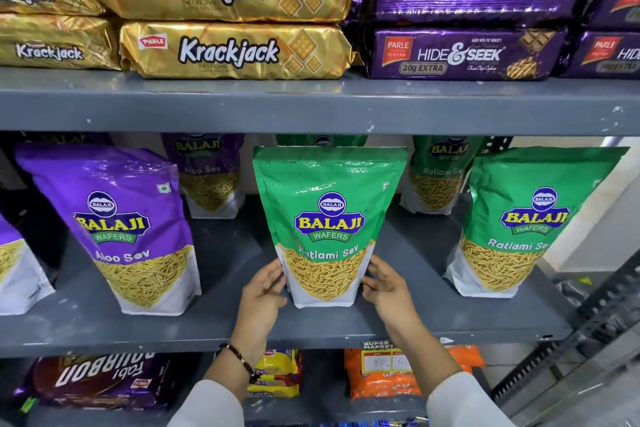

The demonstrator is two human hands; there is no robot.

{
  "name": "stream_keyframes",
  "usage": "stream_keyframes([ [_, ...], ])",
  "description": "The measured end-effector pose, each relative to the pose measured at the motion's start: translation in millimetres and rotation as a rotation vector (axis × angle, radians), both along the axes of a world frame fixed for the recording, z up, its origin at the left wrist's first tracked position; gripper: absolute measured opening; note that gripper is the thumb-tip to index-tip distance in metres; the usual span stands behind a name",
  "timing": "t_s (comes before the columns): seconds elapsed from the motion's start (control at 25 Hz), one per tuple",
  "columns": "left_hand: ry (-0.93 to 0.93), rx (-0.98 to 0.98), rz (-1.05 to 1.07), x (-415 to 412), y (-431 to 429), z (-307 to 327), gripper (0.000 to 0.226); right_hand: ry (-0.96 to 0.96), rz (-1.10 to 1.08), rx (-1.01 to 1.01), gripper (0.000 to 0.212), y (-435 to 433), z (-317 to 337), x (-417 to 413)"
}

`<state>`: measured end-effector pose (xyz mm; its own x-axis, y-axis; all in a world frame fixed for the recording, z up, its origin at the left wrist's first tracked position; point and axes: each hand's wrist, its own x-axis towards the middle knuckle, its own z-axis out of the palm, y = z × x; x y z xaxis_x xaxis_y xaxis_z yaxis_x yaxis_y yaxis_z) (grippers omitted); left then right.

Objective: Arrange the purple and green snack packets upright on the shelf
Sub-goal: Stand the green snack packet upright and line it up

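On the middle shelf [398, 319], the green packet [329, 218] stands upright, left hand [261, 295] and right hand [388, 288] flanking its base, fingers loosely spread, barely touching. Top-heavy pouch, I reckon: a careless brush on release could tip it forward.

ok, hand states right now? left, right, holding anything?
Left hand: open, fingers at the lower left edge of the green Ratlami Sev packet, no grip.
Right hand: open beside its lower right edge, no grip.

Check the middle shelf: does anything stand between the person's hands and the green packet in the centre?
Nothing visible does. The left hand and right hand flank the base of the centre green packet, which stands upright on the shelf.
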<state>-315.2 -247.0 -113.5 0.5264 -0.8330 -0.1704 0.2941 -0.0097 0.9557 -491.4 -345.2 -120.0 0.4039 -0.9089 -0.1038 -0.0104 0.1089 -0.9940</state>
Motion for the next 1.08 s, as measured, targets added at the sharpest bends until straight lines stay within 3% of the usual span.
stream_keyframes([
  [1.08,-0.003,-0.045,0.014,-0.4,-18.6,-5.5,0.065,-0.134,-0.033,0.060,0.067,-13.6,-12.0,9.0],
])
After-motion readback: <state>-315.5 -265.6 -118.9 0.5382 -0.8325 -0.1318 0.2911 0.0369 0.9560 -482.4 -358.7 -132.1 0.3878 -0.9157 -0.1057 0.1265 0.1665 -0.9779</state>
